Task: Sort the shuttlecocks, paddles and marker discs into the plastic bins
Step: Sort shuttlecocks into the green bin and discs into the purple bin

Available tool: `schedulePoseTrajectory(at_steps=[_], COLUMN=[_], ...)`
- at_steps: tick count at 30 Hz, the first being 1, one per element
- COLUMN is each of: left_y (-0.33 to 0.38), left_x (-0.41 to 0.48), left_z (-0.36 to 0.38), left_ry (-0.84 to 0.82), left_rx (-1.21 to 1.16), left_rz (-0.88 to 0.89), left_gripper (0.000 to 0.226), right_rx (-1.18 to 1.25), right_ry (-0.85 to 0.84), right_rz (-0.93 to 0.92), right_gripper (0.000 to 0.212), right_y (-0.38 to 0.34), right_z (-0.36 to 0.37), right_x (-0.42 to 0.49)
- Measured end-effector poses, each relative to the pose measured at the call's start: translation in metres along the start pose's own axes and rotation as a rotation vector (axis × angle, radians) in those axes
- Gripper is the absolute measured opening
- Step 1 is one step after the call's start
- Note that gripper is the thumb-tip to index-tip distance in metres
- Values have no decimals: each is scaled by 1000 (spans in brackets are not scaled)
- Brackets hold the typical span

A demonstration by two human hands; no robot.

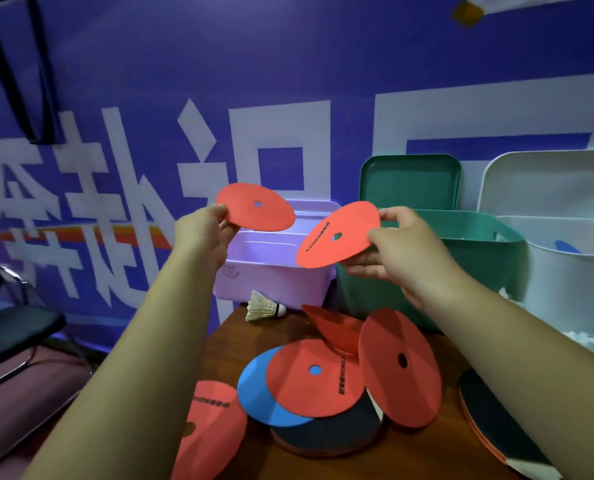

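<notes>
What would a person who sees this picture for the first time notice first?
Most striking are two red marker discs held in the air at the centre. The left hand pinches the plain disc and the right hand pinches the printed disc, both in front of the purple bin. Below them, a pile of discs covers a dark paddle on the wooden table.

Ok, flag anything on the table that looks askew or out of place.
One red disc stands tilted on edge instead of lying flat, and a curled red disc behind it looks bent. A shuttlecock lies on its side near the table's far edge.
</notes>
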State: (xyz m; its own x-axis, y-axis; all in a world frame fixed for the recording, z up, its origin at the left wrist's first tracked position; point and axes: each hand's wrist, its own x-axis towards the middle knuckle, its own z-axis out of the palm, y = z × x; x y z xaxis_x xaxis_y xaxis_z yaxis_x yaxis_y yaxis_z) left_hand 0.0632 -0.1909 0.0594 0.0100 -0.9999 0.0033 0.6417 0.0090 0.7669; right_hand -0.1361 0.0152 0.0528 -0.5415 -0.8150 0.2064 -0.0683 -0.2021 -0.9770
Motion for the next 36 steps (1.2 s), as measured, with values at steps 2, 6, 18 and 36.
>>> schedulePoseTrajectory(at_steps=[2,6,18,36], left_y=[-7,-25,-20,-3], left_x=[12,22,45,-40], left_z=[10,8,-42,-131], left_ry=[18,25,-142,-596], left_rx=[97,984,1047,1673], left_rz=[-8,120,180,-6], left_gripper=[33,39,16,31], right_rx=[10,-5,-56,-861], right_ry=[8,13,-56,-310], right_rz=[0,4,-15,-196], right_gripper=[38,39,39,50], right_y=[3,9,3,24], right_z=[4,9,53,34], right_x=[9,22,64,45])
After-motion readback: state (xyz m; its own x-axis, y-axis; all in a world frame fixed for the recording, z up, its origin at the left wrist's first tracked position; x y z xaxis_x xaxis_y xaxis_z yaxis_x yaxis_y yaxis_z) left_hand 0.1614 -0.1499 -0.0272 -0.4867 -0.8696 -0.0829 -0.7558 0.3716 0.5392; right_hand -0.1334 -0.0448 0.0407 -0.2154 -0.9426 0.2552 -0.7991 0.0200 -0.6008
